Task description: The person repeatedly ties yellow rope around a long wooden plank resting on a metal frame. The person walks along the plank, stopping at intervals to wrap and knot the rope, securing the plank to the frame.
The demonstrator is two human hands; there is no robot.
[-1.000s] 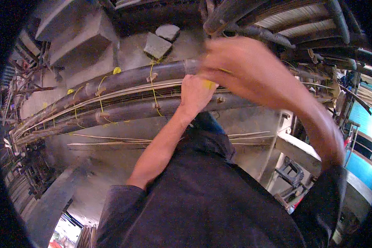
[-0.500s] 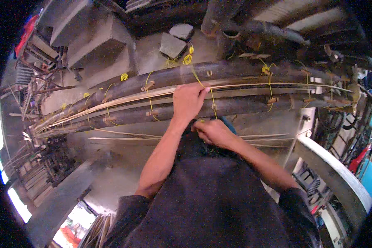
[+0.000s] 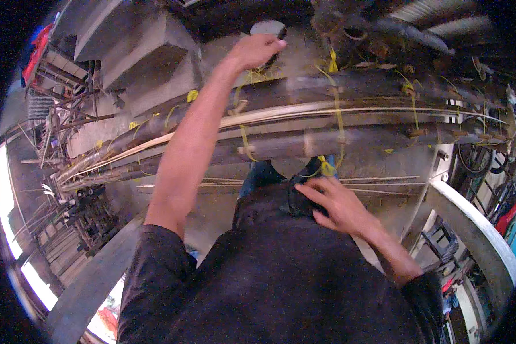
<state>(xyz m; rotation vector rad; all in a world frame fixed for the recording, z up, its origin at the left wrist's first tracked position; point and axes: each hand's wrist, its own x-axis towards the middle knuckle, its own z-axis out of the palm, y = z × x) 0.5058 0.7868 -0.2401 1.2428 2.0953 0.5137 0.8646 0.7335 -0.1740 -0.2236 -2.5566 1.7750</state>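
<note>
My left hand (image 3: 257, 53) reaches out past the far dark pole (image 3: 304, 89), over a grey stone slab (image 3: 268, 27). Its fingers are closed; what they hold, if anything, is hidden. Close to the hem of my dark shirt (image 3: 304, 258), my right hand (image 3: 337, 205) has its fingers apart and shows nothing in it. Long pale strips (image 3: 269, 117) run between the far pole and the near dark pole (image 3: 281, 146). Yellow cord (image 3: 338, 117) crosses both poles, with a loose yellow bunch (image 3: 327, 166) hanging at the near one.
Concrete blocks (image 3: 149, 57) stand at the far left. More thin strips (image 3: 378, 186) lie on the floor below the poles. A pale beam (image 3: 476, 226) slants at the right, beside bicycle wheels (image 3: 473, 157). Timber and scrap (image 3: 69, 218) crowd the left side.
My left hand has left the strips and stretched away over the far pole toward the slabs. My right hand has shifted slightly right and nearer, its fingers loosened. The view has moved a little.
</note>
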